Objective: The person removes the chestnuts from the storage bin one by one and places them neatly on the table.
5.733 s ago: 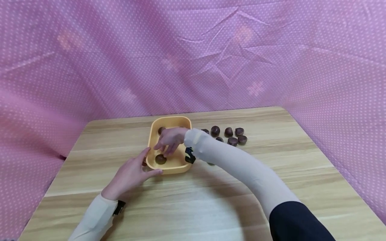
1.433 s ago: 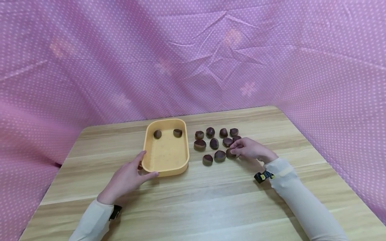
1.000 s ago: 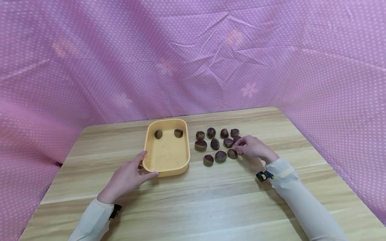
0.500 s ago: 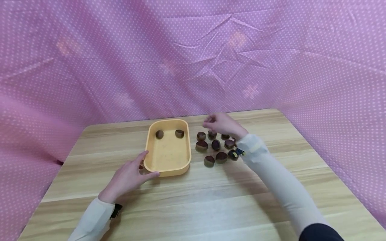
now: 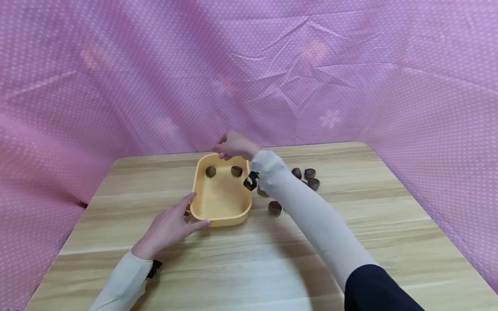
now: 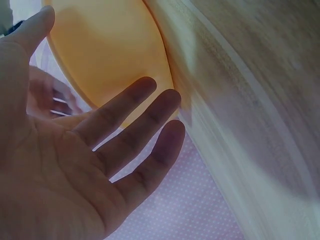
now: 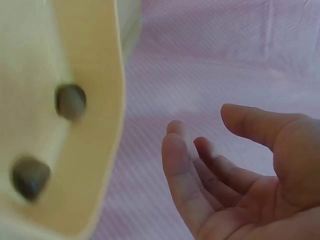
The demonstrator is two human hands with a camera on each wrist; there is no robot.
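Two chestnuts lie at the far end of a yellow box, the left chestnut [image 5: 210, 171] and the right chestnut [image 5: 236, 171]. My left hand [image 5: 169, 226] touches the near left corner of the box [image 5: 229, 221], thumb at the front and index finger along the side. Its other fingers extend beside the wall in the left wrist view. Above the far rim is my right hand [image 5: 235, 146], over the two chestnuts. The right wrist view shows this right hand [image 7: 240, 192] with bent fingers, thumb apart and nothing between them.
Right of the box, several chestnuts lie on the wooden table [image 5: 241, 268], among them a near chestnut [image 5: 274, 207] and a far right chestnut [image 5: 310, 173]. The right forearm hides others. A pink dotted cloth [image 5: 175, 77] hangs behind the table.
My right hand left a chestnut at the right end of the near row, then moved left to the box. A chestnut seen earlier in the box's near part is gone. The left hand stays.
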